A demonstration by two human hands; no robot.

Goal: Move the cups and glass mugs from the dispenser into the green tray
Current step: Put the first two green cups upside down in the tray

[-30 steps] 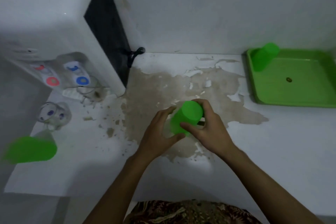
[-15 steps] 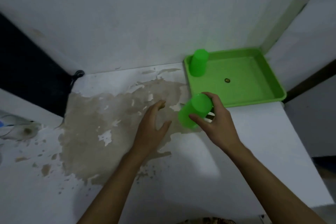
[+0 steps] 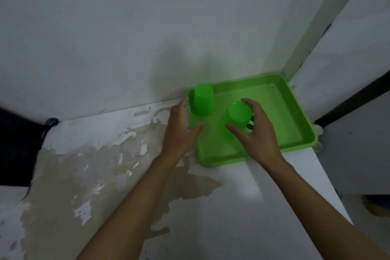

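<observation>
While the right hand (image 3: 256, 131) grips a green cup (image 3: 235, 119) between thumb on the near side and fingers (image 3: 252, 104) wrapped over the far side, the cup hangs upside down, closed base toward the camera and its mouth facing the floor of the green tray (image 3: 295, 112). Its long axis stands nearly upright, tipped a little toward the person. Whether the rim already touches the tray floor I cannot tell; the hand hides the lower edge. The setting-down spot lies straight below the hand, so the coming move looks like a short lowering and then a release, not a reach.

Just beside it, toward the far left corner of the tray, a second green cup (image 3: 203, 99) stands inverted, apart from the held one with a strip of bare tray floor between them. That neighbour is the one thing to mind: a drift to the left could knock it.

The left hand (image 3: 181, 131) is empty, fingers spread and relaxed, hovering at the tray's left rim with its fingertips close to the standing cup; contact there cannot be made out. It is nearer that cup than the right hand is.

Beyond the hands, the tray sits in the corner of the tabletop (image 3: 242, 213) against the wall (image 3: 126, 38). A broad brown stain (image 3: 101, 164) spreads over the tabletop to the left. No dispenser or glass mugs show here.
</observation>
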